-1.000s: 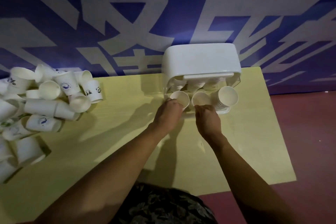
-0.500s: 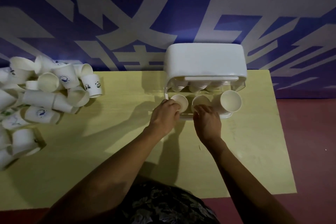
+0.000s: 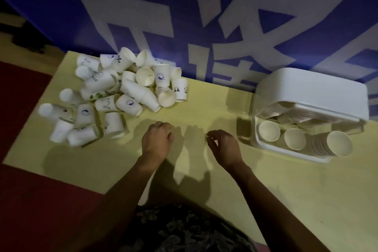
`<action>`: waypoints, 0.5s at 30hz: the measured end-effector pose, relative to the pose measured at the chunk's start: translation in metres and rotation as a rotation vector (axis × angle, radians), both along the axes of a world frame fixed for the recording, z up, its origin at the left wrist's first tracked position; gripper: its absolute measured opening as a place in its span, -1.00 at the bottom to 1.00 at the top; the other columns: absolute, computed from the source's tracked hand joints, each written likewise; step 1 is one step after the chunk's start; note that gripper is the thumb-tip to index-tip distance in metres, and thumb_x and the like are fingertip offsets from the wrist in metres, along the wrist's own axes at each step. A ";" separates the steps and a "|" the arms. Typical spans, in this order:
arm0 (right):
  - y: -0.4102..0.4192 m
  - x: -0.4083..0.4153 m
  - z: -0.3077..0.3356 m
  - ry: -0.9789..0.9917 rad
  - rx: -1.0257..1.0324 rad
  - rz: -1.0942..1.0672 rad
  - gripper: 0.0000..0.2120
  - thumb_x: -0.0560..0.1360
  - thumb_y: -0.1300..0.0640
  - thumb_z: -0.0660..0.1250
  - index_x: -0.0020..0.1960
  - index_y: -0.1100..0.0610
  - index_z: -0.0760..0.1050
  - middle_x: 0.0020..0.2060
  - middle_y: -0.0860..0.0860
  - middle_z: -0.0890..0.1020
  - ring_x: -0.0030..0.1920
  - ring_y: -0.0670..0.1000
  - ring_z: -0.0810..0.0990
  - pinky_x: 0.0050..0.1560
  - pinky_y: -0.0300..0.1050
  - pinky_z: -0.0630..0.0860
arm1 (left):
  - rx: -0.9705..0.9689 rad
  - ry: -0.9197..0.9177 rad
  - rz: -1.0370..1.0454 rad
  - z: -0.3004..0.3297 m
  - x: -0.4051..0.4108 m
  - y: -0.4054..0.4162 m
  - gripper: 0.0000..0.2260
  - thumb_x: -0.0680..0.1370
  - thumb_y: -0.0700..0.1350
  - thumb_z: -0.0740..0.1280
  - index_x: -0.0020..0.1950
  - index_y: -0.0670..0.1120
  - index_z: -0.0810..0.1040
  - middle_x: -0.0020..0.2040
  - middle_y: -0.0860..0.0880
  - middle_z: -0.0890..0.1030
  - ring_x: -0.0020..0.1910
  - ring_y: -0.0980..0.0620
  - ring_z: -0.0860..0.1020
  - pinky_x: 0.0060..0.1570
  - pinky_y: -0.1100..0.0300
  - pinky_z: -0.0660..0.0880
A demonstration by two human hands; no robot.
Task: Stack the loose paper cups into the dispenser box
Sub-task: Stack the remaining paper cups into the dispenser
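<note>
A heap of loose white paper cups (image 3: 124, 92) lies on the left part of the yellow table (image 3: 286, 190). The white dispenser box (image 3: 313, 92) stands at the right against the wall, its front open. Three cup stacks lie in it with mouths toward me: a left stack (image 3: 269, 131), a middle stack (image 3: 294, 139) and a longer right stack (image 3: 338, 143). My left hand (image 3: 156, 139) hovers over the table between heap and box, fingers loosely curled and holding nothing. My right hand (image 3: 223, 145) hangs beside it, also holding nothing.
A blue wall with large white characters (image 3: 204, 16) runs behind the table. Dark red floor (image 3: 30, 200) shows at the left and below the table's front edge. My patterned clothing (image 3: 184, 231) fills the bottom middle.
Both hands have pulled away from the cup stacks in the dispenser box and moved left over the table. The view has swung left, bringing the whole cup heap into sight.
</note>
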State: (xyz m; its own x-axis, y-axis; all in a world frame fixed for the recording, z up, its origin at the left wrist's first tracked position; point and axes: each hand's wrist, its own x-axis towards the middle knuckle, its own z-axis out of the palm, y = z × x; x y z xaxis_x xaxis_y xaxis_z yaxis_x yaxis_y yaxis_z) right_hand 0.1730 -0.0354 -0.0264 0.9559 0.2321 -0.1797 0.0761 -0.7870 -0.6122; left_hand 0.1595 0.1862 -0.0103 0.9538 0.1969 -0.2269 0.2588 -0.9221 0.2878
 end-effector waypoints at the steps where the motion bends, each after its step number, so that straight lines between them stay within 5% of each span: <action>1: 0.012 0.000 -0.001 0.022 -0.001 0.005 -0.84 0.54 0.11 0.32 0.06 0.11 0.63 -0.07 0.03 0.67 -0.10 0.06 0.62 -0.13 -0.11 0.51 | 0.028 0.013 0.024 -0.001 -0.003 0.017 -0.73 0.52 -0.07 0.30 0.21 -0.04 0.55 0.13 -0.06 0.57 0.10 -0.08 0.50 -0.03 0.10 0.47; 6: 0.095 -0.001 -0.005 0.186 0.099 -0.122 -0.87 0.52 0.13 0.35 0.01 0.08 0.65 -0.13 -0.01 0.70 -0.13 0.02 0.63 -0.13 -0.17 0.47 | 0.112 0.095 0.078 -0.009 -0.017 0.112 -0.60 0.49 -0.06 0.32 0.33 -0.03 0.43 0.30 -0.08 0.41 0.26 -0.12 0.36 0.16 0.02 0.40; 15: 0.199 0.032 -0.016 0.292 0.078 -0.269 -0.71 0.50 0.15 0.35 0.22 0.13 0.55 0.10 0.03 0.64 -0.01 0.03 0.63 0.02 -0.17 0.47 | 0.057 0.218 -0.021 -0.037 -0.009 0.202 -0.43 0.45 -0.17 0.36 0.43 -0.01 0.26 0.48 -0.10 0.12 0.37 -0.17 0.22 0.25 0.00 0.37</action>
State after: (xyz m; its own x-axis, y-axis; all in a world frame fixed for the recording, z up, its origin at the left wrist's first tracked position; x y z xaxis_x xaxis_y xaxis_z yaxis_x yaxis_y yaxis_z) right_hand 0.2053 0.1638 -0.0427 0.8957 0.0042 -0.4445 -0.3125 -0.7052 -0.6365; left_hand 0.1504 0.3878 -0.0477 0.8872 0.1963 -0.4176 0.2901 -0.9411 0.1739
